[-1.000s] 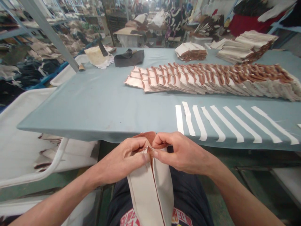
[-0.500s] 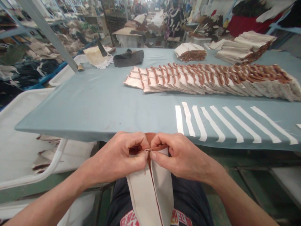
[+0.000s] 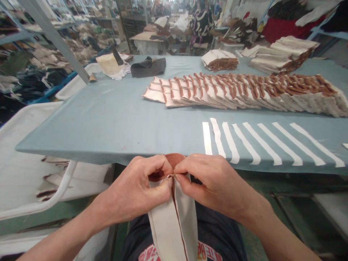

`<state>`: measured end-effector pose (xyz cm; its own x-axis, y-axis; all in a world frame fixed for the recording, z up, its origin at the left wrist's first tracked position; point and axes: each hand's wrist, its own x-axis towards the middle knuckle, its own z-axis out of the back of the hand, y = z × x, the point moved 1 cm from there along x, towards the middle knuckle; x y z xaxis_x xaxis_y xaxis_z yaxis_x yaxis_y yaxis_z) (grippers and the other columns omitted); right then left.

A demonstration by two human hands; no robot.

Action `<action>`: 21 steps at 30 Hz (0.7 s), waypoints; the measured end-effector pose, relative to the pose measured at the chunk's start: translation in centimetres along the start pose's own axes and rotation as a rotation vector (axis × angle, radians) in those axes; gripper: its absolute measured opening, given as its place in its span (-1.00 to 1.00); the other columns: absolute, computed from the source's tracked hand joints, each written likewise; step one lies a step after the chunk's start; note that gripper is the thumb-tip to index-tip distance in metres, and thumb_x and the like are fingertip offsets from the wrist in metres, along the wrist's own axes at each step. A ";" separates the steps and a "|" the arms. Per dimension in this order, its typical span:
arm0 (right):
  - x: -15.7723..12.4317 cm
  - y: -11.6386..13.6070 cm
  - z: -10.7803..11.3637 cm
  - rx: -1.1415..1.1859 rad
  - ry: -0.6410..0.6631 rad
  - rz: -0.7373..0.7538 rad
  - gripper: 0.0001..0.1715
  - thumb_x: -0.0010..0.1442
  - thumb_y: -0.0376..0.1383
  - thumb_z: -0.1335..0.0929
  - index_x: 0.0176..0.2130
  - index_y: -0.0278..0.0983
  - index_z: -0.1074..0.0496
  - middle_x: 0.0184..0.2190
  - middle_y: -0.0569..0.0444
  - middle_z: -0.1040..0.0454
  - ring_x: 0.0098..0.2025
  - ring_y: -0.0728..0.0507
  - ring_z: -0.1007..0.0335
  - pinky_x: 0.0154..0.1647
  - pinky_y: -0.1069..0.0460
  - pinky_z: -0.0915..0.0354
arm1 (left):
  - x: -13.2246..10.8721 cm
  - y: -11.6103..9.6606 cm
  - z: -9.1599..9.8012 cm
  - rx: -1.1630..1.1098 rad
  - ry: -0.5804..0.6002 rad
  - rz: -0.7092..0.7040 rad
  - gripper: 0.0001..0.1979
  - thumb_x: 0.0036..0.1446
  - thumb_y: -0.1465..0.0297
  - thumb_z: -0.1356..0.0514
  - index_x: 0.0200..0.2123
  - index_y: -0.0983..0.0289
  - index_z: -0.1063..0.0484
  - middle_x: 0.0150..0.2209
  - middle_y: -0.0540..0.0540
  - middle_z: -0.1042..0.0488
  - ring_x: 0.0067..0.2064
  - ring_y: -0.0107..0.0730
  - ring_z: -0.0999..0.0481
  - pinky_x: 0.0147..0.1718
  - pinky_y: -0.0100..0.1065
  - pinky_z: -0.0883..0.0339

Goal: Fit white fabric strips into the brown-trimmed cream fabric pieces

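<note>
A sewn piece (image 3: pixel 166 226), cream on its outer face and reddish brown inside, hangs from my two hands over my lap, just before the table's front edge. Its open upper rim curves round, and a seam with a brown edge runs down the middle. My left hand (image 3: pixel 141 181) pinches the rim on the left of that seam between thumb and fingers. Directly opposite, my right hand (image 3: pixel 209 177) pinches the rim on the seam's right side. Thumbs and fingertips of both hands nearly meet at the seam top. Whether they hold anything small there is hidden.
On the blue-grey table (image 3: pixel 108 119) several white strips (image 3: pixel 268 143) lie side by side near the front edge. Behind them stretches a long overlapping row of cream and brown pieces (image 3: pixel 231 90). Stacks (image 3: pixel 282 54) stand farther back. A white bin (image 3: pixel 24 145) is at the left.
My right hand's fingers have shifted in towards the seam, closer to the left fingertips. More of the brown inner rim shows behind the fingers. Both hands still pinch the piece.
</note>
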<state>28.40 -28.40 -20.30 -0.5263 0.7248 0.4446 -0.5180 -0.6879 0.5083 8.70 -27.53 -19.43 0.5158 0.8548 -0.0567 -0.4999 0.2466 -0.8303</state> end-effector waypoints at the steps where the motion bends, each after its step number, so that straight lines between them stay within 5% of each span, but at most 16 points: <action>1: -0.1 0.0 0.0 -0.062 -0.008 0.014 -0.76 0.29 -0.50 -0.32 -0.38 -0.28 -0.47 -0.42 0.10 -0.61 -0.41 -0.03 -0.47 -0.32 0.07 -0.25 | 0.0 0.1 0.0 -0.009 0.006 0.014 -0.90 0.05 0.51 -0.11 -0.48 0.28 -0.39 -0.56 -0.13 -0.35 -0.51 -0.56 -0.28 -0.51 -0.49 -0.13; 5: -0.2 0.1 -0.4 -0.196 -0.004 0.055 -0.69 0.35 -0.43 -0.27 -0.40 -0.27 -0.47 -0.49 0.08 -0.59 -0.43 -0.05 -0.47 -0.40 0.03 -0.16 | 0.1 0.4 0.1 -0.010 0.020 0.034 -0.90 0.05 0.52 -0.12 -0.47 0.28 -0.39 -0.55 -0.13 -0.34 -0.50 -0.56 -0.26 -0.51 -0.49 -0.13; 14: 0.3 -0.3 -1.8 0.159 0.026 -0.247 -0.84 0.15 -0.42 -0.29 -0.45 -0.24 -0.36 -0.57 0.19 -0.42 -0.56 0.02 -0.25 -0.48 0.09 -0.10 | -0.1 0.4 -0.4 0.177 -0.035 -0.055 -0.93 -0.03 0.52 -0.10 -0.52 0.27 -0.30 -0.60 -0.16 -0.21 -0.53 -0.57 -0.16 -0.53 -0.45 0.01; 21: 0.5 0.1 -1.2 0.231 0.026 -0.247 -0.88 0.19 -0.36 -0.31 -0.41 -0.22 -0.35 -0.47 0.13 -0.53 -0.44 -0.05 -0.41 -0.35 0.06 -0.23 | 0.5 -0.4 1.6 0.244 0.033 -0.251 -0.86 0.16 0.57 -0.14 -0.44 0.28 -0.35 -0.54 -0.15 -0.30 -0.51 -0.58 -0.23 -0.48 -0.46 -0.06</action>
<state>27.29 -28.16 -20.94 -0.4220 0.8656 0.2696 -0.4673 -0.4625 0.7535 8.09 -26.45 -18.22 0.6637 0.7397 0.1111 -0.5046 0.5524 -0.6635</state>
